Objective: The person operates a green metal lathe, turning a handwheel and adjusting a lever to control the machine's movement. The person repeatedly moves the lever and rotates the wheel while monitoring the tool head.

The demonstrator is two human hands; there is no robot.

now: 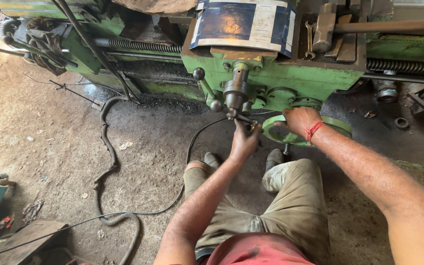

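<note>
- The person stands in front of a big green machine (290, 78), and everything here is told from that machine.
- The left hand (244, 142) is closed around a small dark handle (244, 119) that sticks out low on the front of the machine, under a grey round hub (236, 91).
- The right hand (300, 121) lies on the green wheel (337, 126) at the front of the machine, just right of the handle, with its fingers curled over the rim. A red thread (314, 130) is tied at that wrist.
- It looks like the person is working the machine's front controls, one hand on each.
- A next move would need a firm hold on both and a slow, even turn, because the two hands sit very close together.
- Two levers with black ball knobs (198, 73) stick out just left of the hub and could bump the left hand.
- On top of the machine lie a blue and white sheet (244, 22), a spanner (309, 37) and a hammer (326, 24).
- On the dirt floor (50, 147) left of the machine lie a thick dark hose (106, 142) and a thin black cable (190, 152). They run near the person's feet and could trip them.
- Small metal rings and scraps (401, 122) lie on the floor under the right end of the machine.
</note>
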